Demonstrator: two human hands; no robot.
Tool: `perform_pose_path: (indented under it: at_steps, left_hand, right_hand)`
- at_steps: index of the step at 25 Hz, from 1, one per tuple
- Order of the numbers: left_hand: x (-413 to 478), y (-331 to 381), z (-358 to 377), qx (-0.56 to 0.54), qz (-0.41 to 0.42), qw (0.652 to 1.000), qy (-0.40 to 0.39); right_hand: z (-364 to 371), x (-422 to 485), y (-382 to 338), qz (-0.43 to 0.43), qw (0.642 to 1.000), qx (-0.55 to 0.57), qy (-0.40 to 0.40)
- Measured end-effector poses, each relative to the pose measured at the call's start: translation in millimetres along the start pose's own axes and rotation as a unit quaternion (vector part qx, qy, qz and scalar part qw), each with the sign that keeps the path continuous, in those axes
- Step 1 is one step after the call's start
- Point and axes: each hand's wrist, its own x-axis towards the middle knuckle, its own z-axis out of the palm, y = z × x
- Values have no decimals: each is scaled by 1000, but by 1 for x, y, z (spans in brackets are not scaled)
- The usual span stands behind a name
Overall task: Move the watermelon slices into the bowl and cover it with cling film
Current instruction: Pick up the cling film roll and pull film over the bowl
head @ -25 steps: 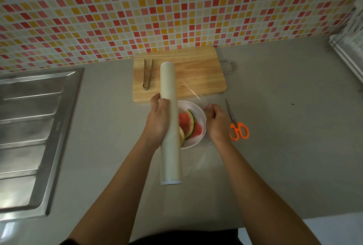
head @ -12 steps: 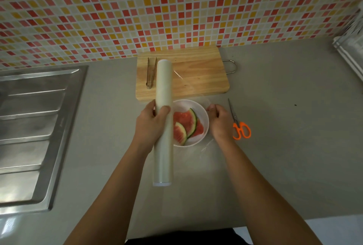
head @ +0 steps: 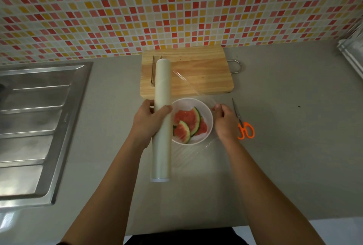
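A white bowl (head: 208,114) stands on the grey counter with watermelon slices (head: 187,122) in it. My left hand (head: 147,122) grips a long roll of cling film (head: 161,146) held lengthwise just left of the bowl. My right hand (head: 225,121) pinches the free edge of the clear film (head: 182,76) at the bowl's right rim. The sheet stretches over the bowl between roll and hand.
A wooden cutting board (head: 196,73) with metal tongs (head: 152,71) lies behind the bowl. Orange-handled scissors (head: 243,124) lie right of my right hand. A steel sink drainboard (head: 35,122) fills the left. A white rack (head: 353,56) sits at far right.
My left hand has carried the roll to the left, away from my right hand, drawing more film across the bowl. The slices, partly hidden before, now show fully.
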Motion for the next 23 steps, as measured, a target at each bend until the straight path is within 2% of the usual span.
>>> perform_pose_path:
  at_steps: [4,10,14,18,23]
  left_hand:
    - [-1,-7,-4,22,27,999,-9]
    - [3,-14,-11,-15,-22,1000,-3]
    - [9,-17,-14,1,-13,1000,24]
    - [11,-21,-23,14,13,1000,10]
    - [9,-30,-26,21,-4,1000,18]
  right_hand:
    - [0,3,2,-19,999,-39,5]
    - [1,1,2,-30,998,-59,14]
    - [2,0,1,-33,998,-56,16]
    - [2,1,4,-29,997,-64,16]
    - [3,2,5,-27,997,-69,17]
